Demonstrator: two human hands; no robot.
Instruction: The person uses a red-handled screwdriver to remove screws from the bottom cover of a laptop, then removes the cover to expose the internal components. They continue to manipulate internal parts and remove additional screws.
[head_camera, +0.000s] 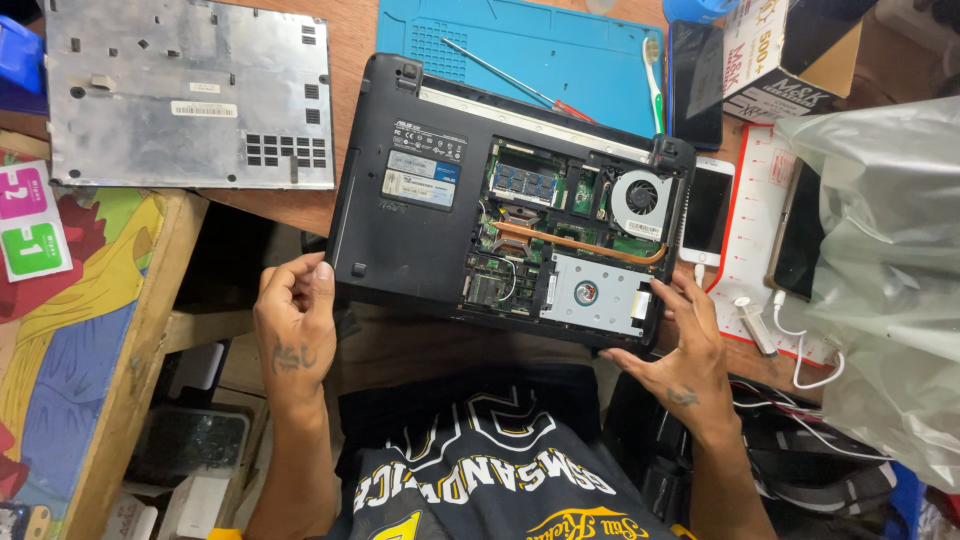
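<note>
A black laptop (400, 215) lies upside down with its bottom cover off. A fan, a copper heat pipe, memory sticks and a silver hard drive show in its open right half. My left hand (293, 315) grips the near left corner of the laptop, thumb on its underside. My right hand (678, 350) holds the near right corner beside the hard drive (592, 295). The laptop's near edge hangs past the table over my lap.
A grey metal cover panel (190, 95) lies at the far left. A blue work mat (540, 50) with a screwdriver (515, 80) and toothbrush (654, 80) sits behind the laptop. Phones (706, 210), a cardboard box (780, 55) and a plastic bag (885, 260) crowd the right.
</note>
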